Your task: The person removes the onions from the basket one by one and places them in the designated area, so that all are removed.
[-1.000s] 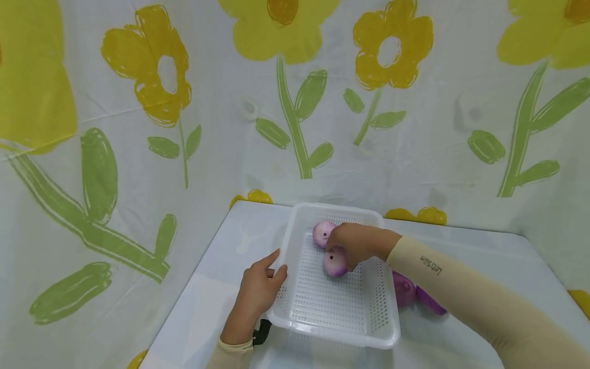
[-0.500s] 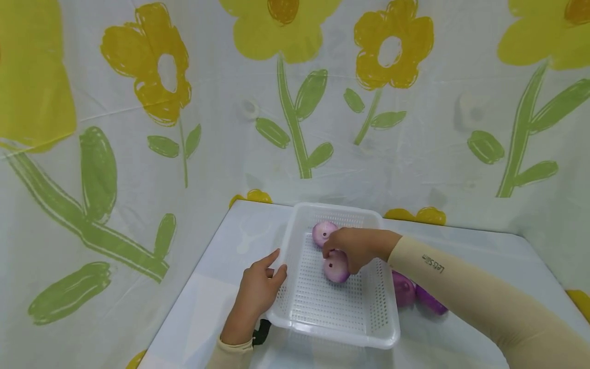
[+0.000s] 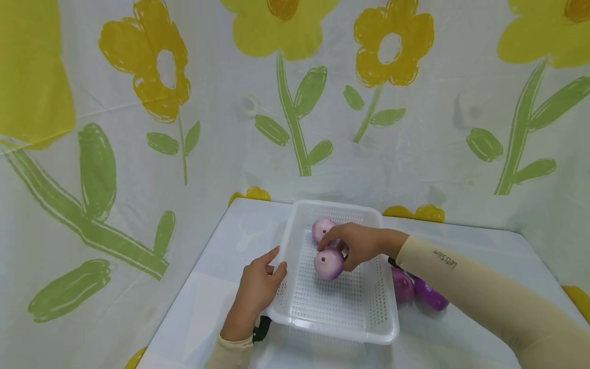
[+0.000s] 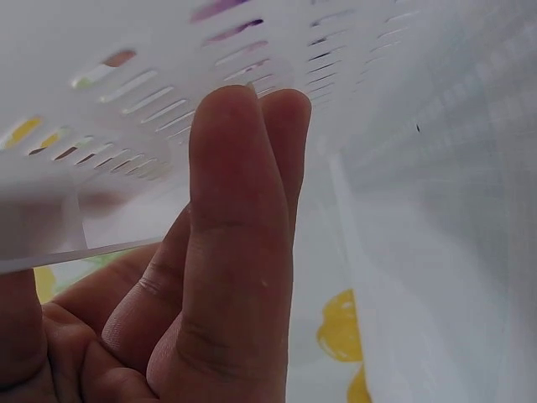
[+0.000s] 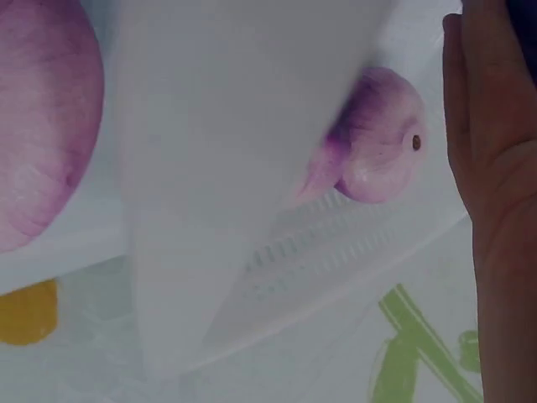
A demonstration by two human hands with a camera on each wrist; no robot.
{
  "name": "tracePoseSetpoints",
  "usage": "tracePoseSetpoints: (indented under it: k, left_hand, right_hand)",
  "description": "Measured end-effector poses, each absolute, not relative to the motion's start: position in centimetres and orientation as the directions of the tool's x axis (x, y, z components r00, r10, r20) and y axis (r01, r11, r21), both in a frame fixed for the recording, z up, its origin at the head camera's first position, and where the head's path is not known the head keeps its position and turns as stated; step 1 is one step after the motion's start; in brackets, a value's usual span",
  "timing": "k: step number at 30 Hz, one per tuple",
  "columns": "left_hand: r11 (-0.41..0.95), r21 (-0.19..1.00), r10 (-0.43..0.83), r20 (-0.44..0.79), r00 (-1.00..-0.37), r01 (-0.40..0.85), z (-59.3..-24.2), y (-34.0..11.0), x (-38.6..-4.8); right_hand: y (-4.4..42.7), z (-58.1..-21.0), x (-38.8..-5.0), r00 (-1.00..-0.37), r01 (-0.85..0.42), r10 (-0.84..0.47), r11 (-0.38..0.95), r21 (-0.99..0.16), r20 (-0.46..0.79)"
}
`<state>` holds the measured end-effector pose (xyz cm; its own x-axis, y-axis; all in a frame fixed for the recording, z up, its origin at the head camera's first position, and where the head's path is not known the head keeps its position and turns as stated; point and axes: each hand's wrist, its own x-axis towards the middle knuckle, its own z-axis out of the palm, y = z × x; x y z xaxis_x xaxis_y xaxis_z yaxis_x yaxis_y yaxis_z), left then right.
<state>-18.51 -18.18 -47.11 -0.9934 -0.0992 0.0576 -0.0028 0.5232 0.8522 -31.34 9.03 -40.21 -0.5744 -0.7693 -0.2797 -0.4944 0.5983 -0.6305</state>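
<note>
A white perforated basket contains two pale purple onions; the nearer onion overlaps the lower side of the farther one in the head view. My right hand holds the nearer onion from its right and far sides with bent fingers. My left hand grips the basket's left rim. In the left wrist view, straight fingers lie along the outside of the basket wall. The right wrist view shows an onion beyond the blurred basket wall.
Right of the basket, a purple onion and a darker purple item lie on the pale table, partly behind my right sleeve. Flower-print fabric hangs behind the table. A dark band is at my left wrist.
The nearer onion has shifted slightly left. My right fingers now reach over its far side, with more of the onion uncovered. My left hand keeps its place on the rim.
</note>
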Motion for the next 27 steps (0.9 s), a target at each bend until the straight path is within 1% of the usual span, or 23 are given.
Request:
tracePoseSetpoints:
  k: [3,7,11,16,23,27]
  left_hand:
    - [0.521,0.853,-0.099,0.059,-0.993,-0.001,-47.2,-18.2,-18.6]
    - [0.52,0.854,-0.103,0.054,-0.993,-0.007,-47.2,-18.2,-18.6]
    - [0.523,0.852,-0.103,0.051,-0.993,-0.01,-47.2,-18.3,-18.5]
    - [0.525,0.851,-0.103,0.05,-0.993,-0.011,-46.9,-18.3,-18.5]
    - [0.531,0.847,-0.103,0.049,-0.993,-0.013,-46.8,-18.2,-18.2]
    - [0.517,0.856,-0.111,0.049,-0.993,-0.016,-46.9,-18.1,-18.2]
  right_hand:
    - [9.4,-40.2,-31.4,-0.582,-0.477,-0.769,0.586,-0.655,-0.265]
    - [10.0,-40.2,-31.4,-0.58,-0.486,-0.786,0.543,-0.685,-0.212]
    - [10.8,-39.8,-30.8,-0.584,-0.439,-0.789,0.505,-0.743,-0.191]
    - [12.4,-39.3,-29.4,-0.62,-0.361,-0.765,0.474,-0.803,-0.173]
    - [15.5,-39.2,-27.2,-0.647,-0.38,-0.757,0.428,-0.82,-0.095]
    - [17.2,-38.6,-25.4,-0.684,-0.371,-0.729,0.378,-0.848,-0.026]
